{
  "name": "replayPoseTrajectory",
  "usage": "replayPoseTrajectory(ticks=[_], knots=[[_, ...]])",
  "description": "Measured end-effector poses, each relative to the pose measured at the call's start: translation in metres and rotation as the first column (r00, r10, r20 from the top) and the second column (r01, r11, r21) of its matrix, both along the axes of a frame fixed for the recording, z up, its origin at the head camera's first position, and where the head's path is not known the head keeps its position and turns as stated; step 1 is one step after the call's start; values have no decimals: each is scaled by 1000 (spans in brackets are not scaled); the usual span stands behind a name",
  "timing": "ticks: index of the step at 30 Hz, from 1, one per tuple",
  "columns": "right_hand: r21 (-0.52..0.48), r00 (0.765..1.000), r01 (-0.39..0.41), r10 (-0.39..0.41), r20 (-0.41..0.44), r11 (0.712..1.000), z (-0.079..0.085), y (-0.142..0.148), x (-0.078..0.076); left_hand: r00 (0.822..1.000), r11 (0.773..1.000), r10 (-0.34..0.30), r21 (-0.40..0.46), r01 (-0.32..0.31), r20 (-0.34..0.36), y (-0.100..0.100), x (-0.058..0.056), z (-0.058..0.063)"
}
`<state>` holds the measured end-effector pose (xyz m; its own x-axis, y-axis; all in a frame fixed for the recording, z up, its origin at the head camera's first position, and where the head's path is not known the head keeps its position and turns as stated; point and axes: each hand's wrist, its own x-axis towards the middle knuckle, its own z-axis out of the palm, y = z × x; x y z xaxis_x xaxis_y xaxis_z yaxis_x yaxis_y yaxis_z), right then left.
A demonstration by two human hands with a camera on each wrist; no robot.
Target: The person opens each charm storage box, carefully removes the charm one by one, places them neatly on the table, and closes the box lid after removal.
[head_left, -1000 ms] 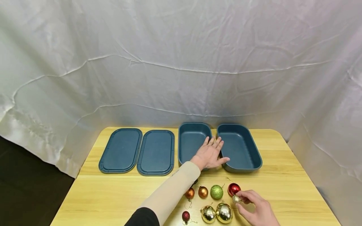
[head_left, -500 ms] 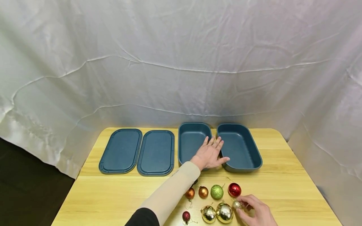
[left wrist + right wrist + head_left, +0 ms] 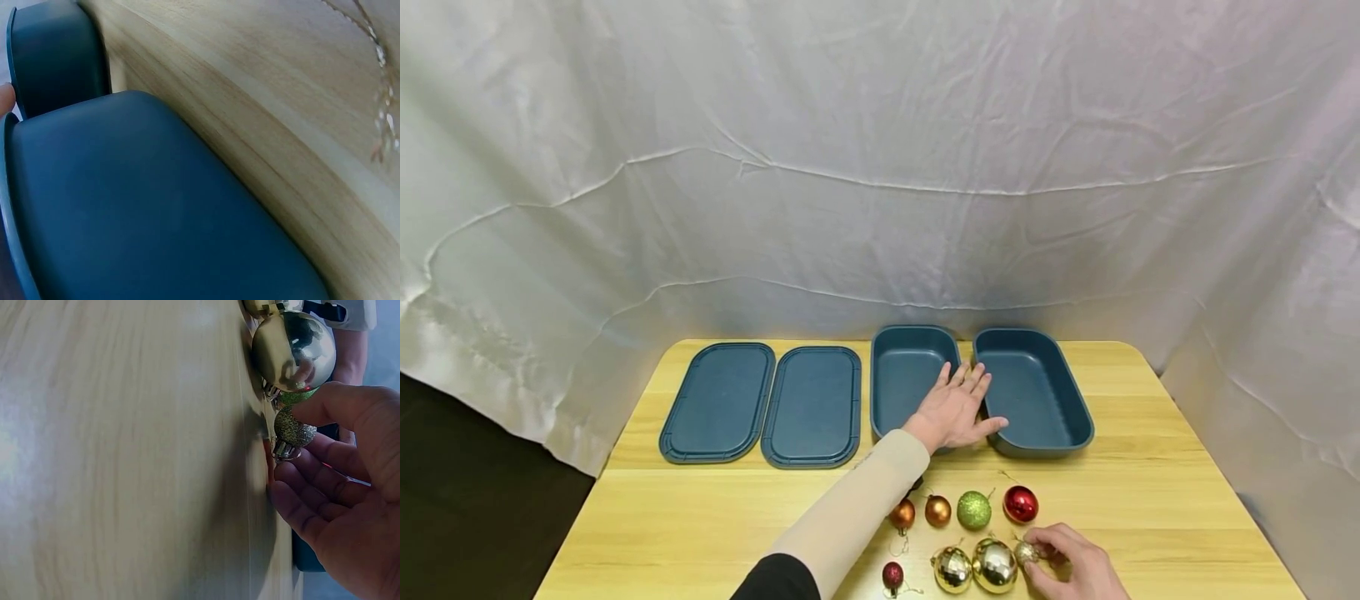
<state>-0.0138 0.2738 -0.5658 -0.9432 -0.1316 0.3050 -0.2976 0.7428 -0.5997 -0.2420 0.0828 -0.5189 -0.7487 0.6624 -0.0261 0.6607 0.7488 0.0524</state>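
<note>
My right hand (image 3: 1075, 564) pinches a small gold glitter bauble (image 3: 1027, 552) between thumb and fingers, close beside a large shiny gold bauble (image 3: 995, 565). In the right wrist view the thumb lies on this glitter bauble (image 3: 294, 427), its cap pointing down. Spread flat with straight fingers, my left hand (image 3: 955, 412) lies over the adjoining rims of two deep blue boxes, the left box (image 3: 898, 392) and the right box (image 3: 1037, 400). A red bauble (image 3: 1021, 504), a green glitter bauble (image 3: 973, 510) and a smaller gold bauble (image 3: 953, 570) lie around the right hand's work.
Two flat blue lids, one (image 3: 718, 404) farther left and one (image 3: 812, 407) beside the boxes, lie on the wooden table (image 3: 1157, 483). Copper baubles (image 3: 937, 510) and a dark red bauble (image 3: 892, 575) lie by the left forearm. Pale cloth (image 3: 880, 167) hangs behind.
My right hand has brought the small gold glitter bauble slightly toward me, away from the red bauble and beside the large gold one. The left hand stays put.
</note>
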Motion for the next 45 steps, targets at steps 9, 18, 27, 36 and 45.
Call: replayPoseTrajectory(ticks=[9,18,27,36,45], knots=[[-4,1000,-20,20,-3,1000,-2,1,0,1000,1000,3,-1,-3,9,-2,1,1],[1,1000,-21,21,-9,1000,-2,1,0,1000,1000,5,-5,-5,12,-2,1,1],[0,999,-18,18,-45,1000,-5,1,1,1000,1000,0,5,0,7,-2,1,2],[5,999,-1,1,-41,1000,-4,0,1,1000,1000,-1,11,1,9,-1,1,0],[5,999,-30,30,-27,1000,-4,2,1,1000,1000,-4,9,4,6,0,1,0]])
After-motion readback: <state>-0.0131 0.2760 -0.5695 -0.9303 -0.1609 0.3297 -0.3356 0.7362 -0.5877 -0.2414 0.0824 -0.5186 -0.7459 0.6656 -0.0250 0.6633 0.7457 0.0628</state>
